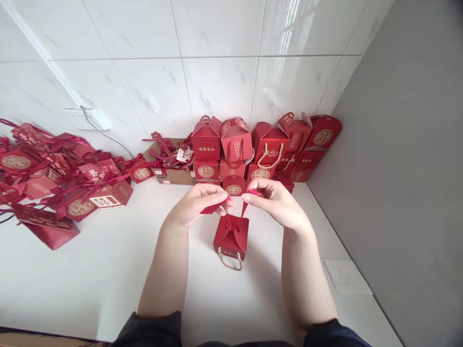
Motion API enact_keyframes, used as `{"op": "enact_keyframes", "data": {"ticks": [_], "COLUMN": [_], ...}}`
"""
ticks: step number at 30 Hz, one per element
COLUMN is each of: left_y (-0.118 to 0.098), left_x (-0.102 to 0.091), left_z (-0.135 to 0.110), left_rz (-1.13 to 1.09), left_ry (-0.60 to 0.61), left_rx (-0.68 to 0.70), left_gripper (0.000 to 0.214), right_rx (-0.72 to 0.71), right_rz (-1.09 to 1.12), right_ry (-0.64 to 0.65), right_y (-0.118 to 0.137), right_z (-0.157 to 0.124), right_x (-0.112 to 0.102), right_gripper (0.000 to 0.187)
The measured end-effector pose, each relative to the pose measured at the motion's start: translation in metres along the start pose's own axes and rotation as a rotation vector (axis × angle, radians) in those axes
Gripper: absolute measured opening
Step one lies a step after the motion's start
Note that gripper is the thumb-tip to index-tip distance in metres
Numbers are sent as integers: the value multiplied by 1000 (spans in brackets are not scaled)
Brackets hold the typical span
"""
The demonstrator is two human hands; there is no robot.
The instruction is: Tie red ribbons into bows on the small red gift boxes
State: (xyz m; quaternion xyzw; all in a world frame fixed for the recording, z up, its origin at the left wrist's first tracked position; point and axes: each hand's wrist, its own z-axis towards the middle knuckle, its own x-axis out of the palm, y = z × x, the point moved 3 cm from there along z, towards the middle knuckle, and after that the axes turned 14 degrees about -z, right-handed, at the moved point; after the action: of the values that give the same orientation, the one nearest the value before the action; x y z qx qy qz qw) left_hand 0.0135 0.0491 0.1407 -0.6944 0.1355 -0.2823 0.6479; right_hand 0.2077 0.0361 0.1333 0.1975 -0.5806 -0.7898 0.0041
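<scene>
A small red gift box (pixel 231 237) with a gold rope handle stands on the white table (pixel 90 284), just below my hands. Its rounded top flaps are folded together. A thin red ribbon (pixel 244 208) rises from the box top to my fingers. My left hand (pixel 197 205) pinches one red end of the ribbon, fingers closed. My right hand (pixel 277 200) pinches the other end, fingers closed too. Both hands hover a little above the box, close together.
Stacked finished red boxes (pixel 237 140) line the tiled wall behind my hands. A cardboard carton with ribbons and tags (pixel 170 161) sits left of them. A heap of flat red boxes and ribbons (pixel 54 178) covers the far left. A grey wall (pixel 398 168) bounds the right.
</scene>
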Motion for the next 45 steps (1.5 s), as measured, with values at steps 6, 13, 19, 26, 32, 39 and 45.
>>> {"op": "enact_keyframes", "data": {"ticks": [6, 13, 19, 26, 32, 39, 45], "left_y": [-7, -6, 3, 7, 6, 5, 3], "left_x": [8, 11, 15, 31, 27, 26, 28], "left_z": [-6, 1, 2, 6, 3, 2, 0], "left_rz": [61, 66, -61, -215, -175, -113, -170], "left_ry": [-43, -315, -368, -400, -470, -523, -549], "left_rx": [220, 388, 395, 584, 530, 522, 567], "left_gripper": [21, 42, 19, 8, 18, 22, 18], "right_rx": [-47, -134, -137, -167, -178, -205, -216], "right_rz": [98, 165, 100, 87, 51, -69, -62], "right_ry": [-171, -335, -437, -414, -409, -382, -391], "right_y": [5, 10, 15, 20, 20, 27, 28], "right_z": [2, -2, -3, -5, -4, -8, -9], "right_x": [1, 3, 11, 24, 29, 26, 24], "right_gripper": [25, 15, 11, 8, 10, 9, 6]}}
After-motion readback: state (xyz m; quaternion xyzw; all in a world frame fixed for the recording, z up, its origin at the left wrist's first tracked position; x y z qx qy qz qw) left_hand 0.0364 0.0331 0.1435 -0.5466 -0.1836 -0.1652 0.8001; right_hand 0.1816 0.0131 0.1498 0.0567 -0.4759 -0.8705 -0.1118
